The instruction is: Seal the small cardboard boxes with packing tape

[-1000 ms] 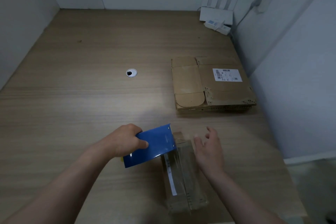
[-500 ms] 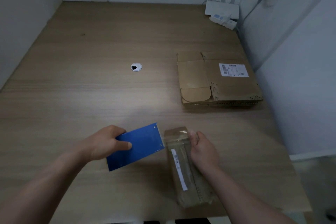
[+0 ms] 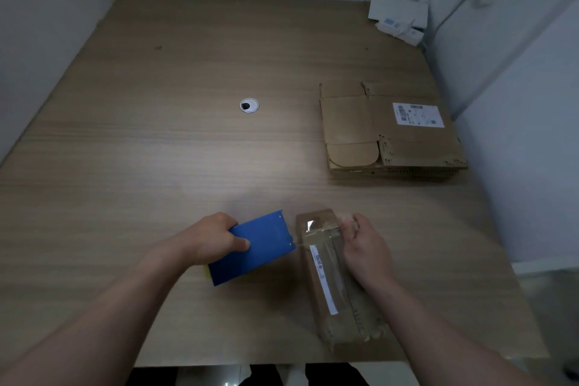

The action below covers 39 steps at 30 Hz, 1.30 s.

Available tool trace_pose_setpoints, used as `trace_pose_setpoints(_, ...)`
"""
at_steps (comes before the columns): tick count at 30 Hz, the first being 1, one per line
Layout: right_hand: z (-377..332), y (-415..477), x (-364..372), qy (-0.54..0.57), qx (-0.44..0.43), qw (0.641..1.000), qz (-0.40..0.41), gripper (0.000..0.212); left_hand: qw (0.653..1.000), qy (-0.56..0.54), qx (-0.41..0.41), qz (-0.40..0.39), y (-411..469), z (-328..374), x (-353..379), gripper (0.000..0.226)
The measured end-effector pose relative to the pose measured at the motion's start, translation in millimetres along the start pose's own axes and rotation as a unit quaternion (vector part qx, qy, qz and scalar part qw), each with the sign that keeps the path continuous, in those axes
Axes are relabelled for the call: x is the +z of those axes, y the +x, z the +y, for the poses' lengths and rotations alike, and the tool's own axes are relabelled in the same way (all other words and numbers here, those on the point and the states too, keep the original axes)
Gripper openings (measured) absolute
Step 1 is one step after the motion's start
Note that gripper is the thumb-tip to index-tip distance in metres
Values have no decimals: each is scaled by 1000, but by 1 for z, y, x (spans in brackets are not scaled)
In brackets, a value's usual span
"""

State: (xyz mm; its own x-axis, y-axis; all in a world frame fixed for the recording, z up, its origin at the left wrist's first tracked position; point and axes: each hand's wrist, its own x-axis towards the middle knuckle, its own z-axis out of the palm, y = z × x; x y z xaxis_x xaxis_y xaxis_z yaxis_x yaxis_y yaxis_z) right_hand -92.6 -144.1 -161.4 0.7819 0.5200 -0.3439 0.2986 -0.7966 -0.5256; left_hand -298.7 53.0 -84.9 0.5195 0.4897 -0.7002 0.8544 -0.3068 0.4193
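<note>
A long narrow cardboard box [image 3: 332, 276] wrapped in clear tape lies on the table's near right part, with a white label strip along its top. My left hand [image 3: 213, 238] grips a blue tape dispenser [image 3: 255, 247] just left of the box's far end. A strip of clear tape runs from the dispenser's front edge across the box's far end. My right hand [image 3: 365, 247] rests on the box's right side, with its fingers curled over the tape at the far end.
A stack of flattened cardboard boxes [image 3: 388, 131] with a shipping label lies at the right of the wooden table [image 3: 156, 166]. A round cable grommet [image 3: 249, 105] sits mid-table. A white router [image 3: 399, 14] stands in the far right corner. Walls close in on three sides.
My right hand came down from an open hover onto the box's far end. My left hand carried the dispenser off the box to its left side, drawing tape across.
</note>
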Motion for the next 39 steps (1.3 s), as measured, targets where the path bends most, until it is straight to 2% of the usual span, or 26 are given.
trace_pose_setpoints(3, -1, -4, 0, 7, -36, 999, 23, 60, 999, 50, -4, 9, 10, 13, 5, 23)
trace_pose_setpoints(7, 0, -13, 4, -106, -165, 978, 66, 53, 985, 169, -16, 40, 12, 19, 12, 24)
trace_pose_setpoints(9, -2, -16, 6, -169, -221, 959, 51, 51, 978, 199, -32, 50, 12, 11, 20, 23)
trace_pose_setpoints(12, 0, -17, 9, -215, -261, 941, 24, 52, 977, 197, -49, 61, 12, -4, 29, 24)
trace_pose_setpoints(15, 0, -17, 10, -238, -264, 934, 21, 53, 978, 177, -37, 108, 8, -12, 26, 25)
trace_pose_setpoints(20, -7, -18, 8, -219, -245, 944, 26, 55, 943, 170, 6, 285, 11, -37, 27, 33)
trace_pose_setpoints(25, -10, -18, 9, -211, -237, 948, 34, 52, 935, 228, -55, 266, 18, -71, 61, 33)
trace_pose_setpoints(27, -10, -17, 10, -213, -240, 947, 36, 51, 937, 205, -36, 282, 21, -80, 72, 34)
trace_pose_setpoints(30, -8, -18, 10, -218, -242, 945, 37, 53, 943, 139, -36, 300, 24, -80, 76, 48)
trace_pose_setpoints(32, -7, -18, 10, -219, -242, 944, 40, 54, 936, 102, -16, 337, 17, -74, 75, 55)
trace_pose_setpoints(35, -9, -18, 9, -216, -238, 946, 31, 58, 898, 25, 140, 416, -3, -47, 86, 51)
trace_pose_setpoints(37, -10, -18, 8, -202, -234, 951, 19, 62, 905, -71, 203, 368, -11, -9, 97, 53)
trace_pose_setpoints(39, -8, -16, 8, -181, -234, 955, 10, 66, 919, -161, 210, 291, -7, 29, 112, 59)
